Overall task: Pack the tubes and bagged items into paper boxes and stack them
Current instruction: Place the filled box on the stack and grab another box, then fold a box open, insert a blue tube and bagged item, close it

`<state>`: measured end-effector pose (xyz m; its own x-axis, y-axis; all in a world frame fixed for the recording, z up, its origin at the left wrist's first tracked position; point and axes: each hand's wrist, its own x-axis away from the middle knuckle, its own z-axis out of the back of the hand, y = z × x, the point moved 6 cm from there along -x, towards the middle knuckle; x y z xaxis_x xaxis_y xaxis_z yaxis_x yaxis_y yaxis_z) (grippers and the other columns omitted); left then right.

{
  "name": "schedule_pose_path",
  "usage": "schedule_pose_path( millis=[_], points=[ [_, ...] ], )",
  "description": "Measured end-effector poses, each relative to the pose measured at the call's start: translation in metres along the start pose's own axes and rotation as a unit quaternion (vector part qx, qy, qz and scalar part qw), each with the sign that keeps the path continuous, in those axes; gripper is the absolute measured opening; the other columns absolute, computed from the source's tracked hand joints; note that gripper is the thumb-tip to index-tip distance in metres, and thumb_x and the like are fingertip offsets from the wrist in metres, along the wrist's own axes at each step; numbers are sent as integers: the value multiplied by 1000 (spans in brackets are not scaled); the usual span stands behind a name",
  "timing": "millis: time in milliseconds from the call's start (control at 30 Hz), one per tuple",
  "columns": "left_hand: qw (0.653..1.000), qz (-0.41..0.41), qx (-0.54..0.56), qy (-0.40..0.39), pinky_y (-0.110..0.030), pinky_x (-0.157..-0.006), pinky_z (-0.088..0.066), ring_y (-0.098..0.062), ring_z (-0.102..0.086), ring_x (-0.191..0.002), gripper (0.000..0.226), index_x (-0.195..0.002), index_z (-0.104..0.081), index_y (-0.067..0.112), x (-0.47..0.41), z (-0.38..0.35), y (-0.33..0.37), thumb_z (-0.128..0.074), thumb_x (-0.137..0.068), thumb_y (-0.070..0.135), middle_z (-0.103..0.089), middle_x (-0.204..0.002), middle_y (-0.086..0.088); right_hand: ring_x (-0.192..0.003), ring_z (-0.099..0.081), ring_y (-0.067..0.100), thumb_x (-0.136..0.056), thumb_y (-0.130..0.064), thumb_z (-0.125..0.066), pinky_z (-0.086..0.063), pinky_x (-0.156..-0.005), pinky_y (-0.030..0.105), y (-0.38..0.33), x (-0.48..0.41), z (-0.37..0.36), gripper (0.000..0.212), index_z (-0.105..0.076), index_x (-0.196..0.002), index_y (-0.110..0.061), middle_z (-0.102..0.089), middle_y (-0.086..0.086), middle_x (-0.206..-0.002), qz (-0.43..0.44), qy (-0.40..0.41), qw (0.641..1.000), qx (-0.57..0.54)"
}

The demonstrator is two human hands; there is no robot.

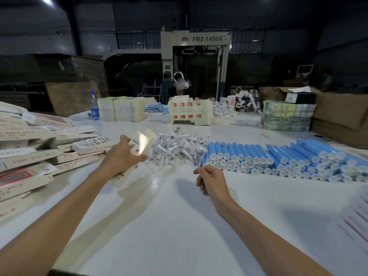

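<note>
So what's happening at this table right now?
A person is packing at a white table. The left hand grips a paper box; the right hand is loosely curled and empty. A heap of bagged items and rows of blue tubes lie just ahead, with boxes piled on the left.

Dim warehouse, dark walls (278, 18), beige FMZ-1450A machine (196, 54) beyond a white table (179, 226).

Blue tubes (278, 158) with white caps lie stacked in rows at three o'clock. Clear bagged items (179, 149) sit heaped at twelve. Long paper boxes (39, 154) sprawl at nine; another paper box (139, 142), blurred, is raised at eleven.
</note>
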<state>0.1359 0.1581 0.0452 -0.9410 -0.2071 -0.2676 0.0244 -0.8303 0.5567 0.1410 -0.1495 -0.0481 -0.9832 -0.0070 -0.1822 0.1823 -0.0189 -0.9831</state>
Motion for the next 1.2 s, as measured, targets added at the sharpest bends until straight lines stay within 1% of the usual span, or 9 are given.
schedule_pose_path(
  millis=[200,300,433,567,667,867,1033,1133,1200],
  points=[
    [940,-38,314,-131,-32,-72,-56,-12,-80,-76,41,-112,-69,28,42,-60,96,-79,-86,58,-82,-87,10,-52,-51,16,-102,-18,-58,-37,-47,25,-6,7,8,21,-73,-90,-10,-65,6,-65,-1,23,1000,-6],
    [847,25,487,-213,-42,-87,-60,-24,-78,-90,31,-126,-70,15,56,-102,118,-65,-105,38,-81,-100,-6,-56,-54,13,-103,-19,-57,-44,-53,30,-18,6,23,20,-72,-91,-13,-67,3,-66,17,71,997,29],
    [756,92,615,-207,-42,-80,-61,-27,-73,-89,24,-128,-66,8,66,-135,117,-59,-106,14,-77,-100,-13,-78,-67,14,-104,-19,-54,-47,-64,30,-51,-13,75,13,-67,-102,-17,-72,-1,-89,87,195,959,187],
    [771,88,600,-197,-46,-88,-63,-31,-77,-101,24,-127,-68,6,66,-145,109,-66,-104,14,-79,-114,-18,-129,-48,30,-102,-1,-46,-48,-95,44,-75,-53,137,37,-58,-136,-6,-56,13,-137,82,228,875,418],
    [765,38,609,-206,-45,-91,-64,-32,-77,-112,33,-131,-64,9,66,-141,110,-72,-100,16,-79,-120,-13,-140,-35,35,-98,8,-41,-43,-102,48,-73,-79,173,50,-53,-146,-2,-49,17,-149,24,196,813,547],
    [789,11,583,-193,-53,-100,-59,-32,-78,-109,45,-129,-66,13,61,-135,111,-84,-88,17,-81,-115,-11,-80,-54,33,-90,14,-44,-32,-65,36,-48,-90,201,20,-59,-92,3,-60,25,-87,-59,138,801,579],
    [803,8,563,-196,-52,-101,-59,-32,-79,-106,41,-127,-67,16,62,-132,109,-85,-90,20,-82,-111,-11,-77,-56,42,-88,16,-49,-30,-59,36,-57,-74,204,19,-53,-77,1,-56,24,-78,-18,183,784,593],
    [803,1,561,-202,-48,-99,-60,-30,-79,-105,44,-131,-65,17,62,-129,110,-84,-91,22,-82,-111,-10,-80,-53,35,-96,4,-55,-35,-62,35,-57,-59,201,15,-47,-106,-3,-51,17,-91,-82,130,781,605],
    [795,-9,567,-215,-45,-96,-60,-29,-79,-105,46,-133,-62,19,63,-127,112,-83,-92,21,-81,-113,-9,-76,-54,27,-99,-1,-56,-37,-59,33,-48,-49,200,45,-33,-138,2,-50,12,-90,-148,90,779,602]
  ],
)
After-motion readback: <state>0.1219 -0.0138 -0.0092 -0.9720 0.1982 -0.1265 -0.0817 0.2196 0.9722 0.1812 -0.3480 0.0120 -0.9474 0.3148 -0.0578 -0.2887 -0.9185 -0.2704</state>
